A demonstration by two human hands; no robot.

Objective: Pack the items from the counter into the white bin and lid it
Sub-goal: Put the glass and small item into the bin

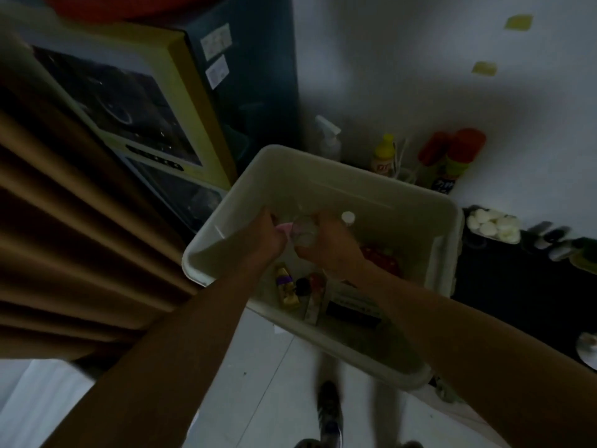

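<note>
The head view is dim and a little blurred, looking down into the white bin (323,185), which stands open at the edge of the dark counter (504,286). Both forearms reach into the bin over its near rim. The left hand (269,234) and the right hand (329,245) meet in the middle of the bin, each with fingers curled round a clear item (303,232) held between them; a pink part of it shows against the left fingers. Just right of the right hand, inside the bin, a white-capped bottle (348,217) stands. Lower in the bin lie a yellow and purple packet (286,287), a dark round thing (302,286) and a red item (384,261). Beyond the bin's far rim stand a spray bottle (329,137), a yellow-capped bottle (384,155) and red-capped cans (458,156). Right of the bin, on the counter, sits a tray of white round pieces (491,223). Left of the bin hangs a brown curtain (64,237).
</note>
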